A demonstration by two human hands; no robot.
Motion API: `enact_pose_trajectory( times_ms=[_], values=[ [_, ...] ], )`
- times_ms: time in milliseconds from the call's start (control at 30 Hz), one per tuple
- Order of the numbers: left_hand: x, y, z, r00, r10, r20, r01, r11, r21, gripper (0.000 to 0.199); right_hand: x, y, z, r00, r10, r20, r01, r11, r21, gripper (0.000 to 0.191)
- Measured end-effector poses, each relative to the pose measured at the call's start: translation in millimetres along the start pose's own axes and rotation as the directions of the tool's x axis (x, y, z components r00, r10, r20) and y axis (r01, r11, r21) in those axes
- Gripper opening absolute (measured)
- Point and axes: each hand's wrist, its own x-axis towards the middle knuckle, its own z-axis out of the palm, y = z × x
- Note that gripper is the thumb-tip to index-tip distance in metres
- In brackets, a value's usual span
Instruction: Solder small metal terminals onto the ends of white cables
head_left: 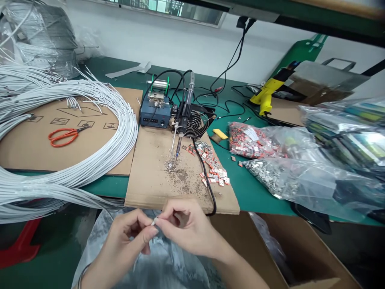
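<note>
My left hand (128, 239) and my right hand (188, 226) meet in front of the table's edge, above my lap. Both pinch a small whitish piece (154, 221), probably a cable end, between thumb and forefinger; its details are too small to tell. Beyond them, a soldering iron (188, 100) hangs tip down over solder crumbs (171, 165) on a cardboard sheet (147, 176). Small orange and silver parts (215, 170) lie scattered on the sheet's right side. A big coil of white cables (120, 148) spreads out at the left.
Orange scissors (64, 137) lie inside the coil. A blue soldering station (155, 114) and a black fan (197, 122) stand behind the iron. Bags of orange parts (251, 140) and metal parts (273, 178) lie right, near a yellow tool (266, 96). Below is an open carton (300, 245).
</note>
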Motion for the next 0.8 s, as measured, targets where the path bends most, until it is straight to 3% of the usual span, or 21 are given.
enact_pose_trajectory(
  times_ms=[167, 267, 333, 400, 467, 567, 700, 800],
  values=[
    [0, -4, 6.3, 0.999, -0.036, -0.013, 0.033, 0.975, -0.222, 0.038, 5, 17, 18, 0.969, 0.020, -0.244, 0.085, 0.907, 0.412, 0.030],
    [-4, -3, 5.1, 0.994, -0.091, -0.055, 0.073, 0.958, -0.279, 0.039, 8, 15, 8, 0.933, 0.023, -0.360, 0.158, 0.871, 0.465, 0.036],
    [-7, -2, 2.1, 0.995, -0.085, -0.058, 0.066, 0.958, -0.279, 0.039, 7, 10, 1, 0.963, 0.038, -0.265, 0.053, 0.944, 0.326, 0.027],
    [-10, -2, -1.3, 0.998, -0.057, -0.032, 0.047, 0.968, -0.248, 0.038, 7, 4, -2, 0.994, 0.092, -0.057, -0.082, 0.986, 0.146, 0.017],
    [-11, -3, -4.0, 0.999, -0.034, -0.034, 0.027, 0.981, -0.193, 0.037, 7, -1, -1, 0.988, 0.133, 0.077, -0.136, 0.990, 0.032, 0.016],
    [-12, -3, -7.7, 0.996, -0.027, -0.088, 0.019, 0.996, -0.085, 0.034, 11, -6, 1, 0.988, 0.113, 0.108, -0.105, 0.991, -0.078, 0.015],
    [-13, 0, -14.2, 1.000, -0.014, 0.009, 0.014, 0.999, 0.031, 0.030, 17, -12, -3, 0.976, 0.095, 0.196, -0.060, 0.982, -0.177, 0.008],
    [-13, 0, -17.3, 0.999, -0.034, 0.013, 0.033, 0.999, 0.027, 0.030, 19, -11, -4, 0.967, 0.099, 0.234, -0.072, 0.990, -0.120, 0.012]
  ],
)
